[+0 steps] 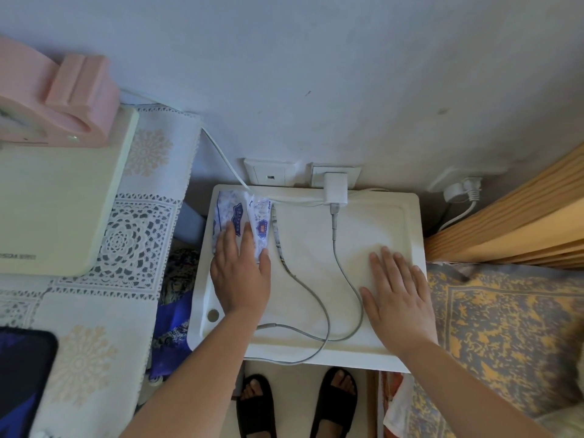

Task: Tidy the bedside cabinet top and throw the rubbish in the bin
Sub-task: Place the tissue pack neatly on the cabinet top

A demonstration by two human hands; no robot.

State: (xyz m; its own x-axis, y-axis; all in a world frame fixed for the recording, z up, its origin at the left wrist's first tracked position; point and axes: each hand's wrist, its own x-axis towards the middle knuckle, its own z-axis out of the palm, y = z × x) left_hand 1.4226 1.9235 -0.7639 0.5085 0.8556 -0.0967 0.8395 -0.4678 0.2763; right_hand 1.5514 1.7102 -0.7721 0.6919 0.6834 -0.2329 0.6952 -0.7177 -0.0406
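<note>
item one, the bedside cabinet top (392, 216): white, with a raised rim, set against the wall under two sockets. item two, tissue packs (243, 216): i count two white-and-blue printed packs lying side by side at the far left corner of the cabinet top, long sides touching. item three, my left hand (241, 276): flat, palm down, fingers spread and extended, fingertips resting on the near ends of the tissue packs; it presses rather than closes, nothing clamped. item four, my right hand (399, 298): flat, palm down on the bare surface near the right edge of the cabinet top, fingers spread, holding nothing. item five, white charger (335, 189): plugged into the wall socket at the far edge, its grey cable (347, 279) running down the middle between my hands, looping at the near edge and ending near my left wrist. item six, a second cable (284, 257), patterned at its far end, lying just right of the tissue packs. item seven, lace-patterned cloth (139, 248) on the furniture to the left, carrying a cream appliance (57, 203) and a pink object (63, 99). item eight, patterned bedding (505, 327) to the right of the cabinet top. item nine, black sandals (256, 406) on my feet below the near edge.
</note>
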